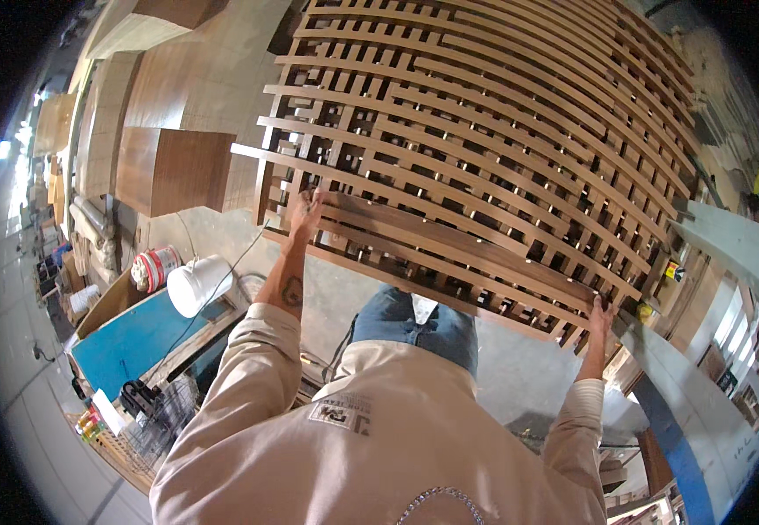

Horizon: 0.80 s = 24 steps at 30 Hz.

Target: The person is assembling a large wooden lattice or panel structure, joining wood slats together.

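A long brown wooden board (458, 245) spans between my two hands, resting over the near part of a large wooden lattice of crossed slats (519, 131). My left hand (307, 213) is closed round the board's left end, and part of its fingers is hidden. At the opposite end my right hand (601, 313) grips the board, thumb on top. Rows of small blocks and pegs show in the gaps between the slats. Several slats stick out past the lattice's left side.
To the left stand wooden boxes (174, 171), a white bucket (200, 286) and a red and white bucket (155, 268). A blue panel (130, 346) lies below them, near a thin cable. Pale sheets (729, 254) and a wooden bench are on the right.
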Motion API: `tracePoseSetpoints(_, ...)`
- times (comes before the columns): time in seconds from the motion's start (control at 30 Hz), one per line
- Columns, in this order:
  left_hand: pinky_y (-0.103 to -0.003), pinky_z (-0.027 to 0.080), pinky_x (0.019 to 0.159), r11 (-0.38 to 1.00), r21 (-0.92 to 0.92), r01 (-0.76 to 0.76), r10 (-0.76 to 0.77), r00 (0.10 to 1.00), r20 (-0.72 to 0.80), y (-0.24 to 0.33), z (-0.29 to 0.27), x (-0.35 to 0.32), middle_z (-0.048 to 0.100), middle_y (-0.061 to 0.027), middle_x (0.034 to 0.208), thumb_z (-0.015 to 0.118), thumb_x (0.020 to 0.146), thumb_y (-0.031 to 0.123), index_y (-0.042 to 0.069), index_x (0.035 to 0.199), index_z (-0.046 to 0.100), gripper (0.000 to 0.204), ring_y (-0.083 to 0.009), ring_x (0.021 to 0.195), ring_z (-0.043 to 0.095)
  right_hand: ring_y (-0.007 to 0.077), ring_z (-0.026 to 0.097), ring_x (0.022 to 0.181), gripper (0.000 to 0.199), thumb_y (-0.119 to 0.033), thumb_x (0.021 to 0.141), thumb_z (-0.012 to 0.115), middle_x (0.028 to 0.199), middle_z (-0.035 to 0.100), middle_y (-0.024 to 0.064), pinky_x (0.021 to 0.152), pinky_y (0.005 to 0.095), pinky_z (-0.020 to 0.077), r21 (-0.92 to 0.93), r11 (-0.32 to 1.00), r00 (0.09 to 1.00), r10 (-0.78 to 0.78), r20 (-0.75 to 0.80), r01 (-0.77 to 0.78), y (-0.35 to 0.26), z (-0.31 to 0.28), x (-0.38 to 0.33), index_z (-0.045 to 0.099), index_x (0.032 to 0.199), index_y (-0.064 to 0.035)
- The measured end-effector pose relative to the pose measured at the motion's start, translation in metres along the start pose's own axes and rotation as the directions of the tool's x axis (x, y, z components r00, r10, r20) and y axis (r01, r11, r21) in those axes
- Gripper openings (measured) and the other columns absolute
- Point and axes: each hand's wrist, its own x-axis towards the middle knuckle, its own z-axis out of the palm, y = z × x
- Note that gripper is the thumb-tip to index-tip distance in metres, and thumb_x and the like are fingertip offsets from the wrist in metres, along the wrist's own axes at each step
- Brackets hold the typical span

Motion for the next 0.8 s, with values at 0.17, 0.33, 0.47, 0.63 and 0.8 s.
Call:
tracePoseSetpoints(0.17,-0.044,0.046,0.081,0.980,0.189,0.063,-0.022,0.977,-0.211,-0.009,0.013,-0.037,0.061,-0.0240,0.095,0.049,0.087,0.053,-0.001,0.120,0.046,0.063,-0.0382,0.090,0.059,0.0380,0.036,0.127,0.073,-0.043,0.086,0.057,0.139,0.035,0.0240,0.101,0.0460,0.0352,0.336,0.919,0.975,0.222,-0.004,-0.208,0.102,0.025,0.002,0.032,0.137,0.0025)
tracePoseSetpoints(0.33,-0.046,0.049,0.071,0.856,0.460,0.237,-0.039,0.916,-0.400,-0.080,-0.025,-0.051,0.059,-0.0247,0.100,0.051,0.088,0.047,-0.003,0.113,0.049,0.056,-0.0401,0.085,0.060,0.0358,0.054,0.106,0.062,-0.039,0.088,0.055,0.124,0.051,0.0184,0.082,0.0455,0.0488,0.277,0.958,0.994,0.089,-0.059,-0.070,0.104,0.084,-0.078,0.036,0.133,0.0000)
tracePoseSetpoints(0.47,-0.038,0.053,0.059,0.743,-0.435,0.508,-0.427,0.861,0.276,-0.098,-0.013,-0.058,0.058,-0.0145,0.093,0.057,0.084,0.041,0.003,0.106,0.054,0.044,-0.0252,0.074,0.061,0.0334,0.062,0.090,0.054,-0.033,0.091,0.052,0.116,0.053,0.0186,0.067,0.0447,0.0554,0.545,0.638,0.817,0.256,0.517,-0.544,0.092,0.083,-0.107,0.033,0.132,-0.0058)
tracePoseSetpoints(0.63,-0.033,0.057,0.062,0.643,-0.555,0.529,-0.386,0.849,0.361,-0.102,-0.006,-0.065,0.061,-0.0104,0.086,0.055,0.086,0.037,0.005,0.103,0.058,0.037,-0.0214,0.072,0.063,0.0347,0.064,0.079,0.046,-0.029,0.092,0.054,0.105,0.055,0.0194,0.066,0.0450,0.0568,0.737,0.392,0.834,0.278,0.476,-0.551,0.082,0.088,-0.104,0.034,0.127,-0.0064)
tracePoseSetpoints(0.8,-0.044,0.052,0.077,0.429,-0.634,0.643,-0.367,0.765,0.529,-0.024,0.009,-0.134,0.056,-0.0071,0.095,0.056,0.089,0.034,0.009,0.109,0.054,0.032,-0.0231,0.081,0.059,0.0305,0.064,0.083,0.048,-0.027,0.090,0.057,0.111,0.055,0.0187,0.070,0.0372,0.0569,0.687,0.518,0.860,0.286,0.423,-0.510,0.124,0.053,-0.088,0.039,0.128,-0.0043)
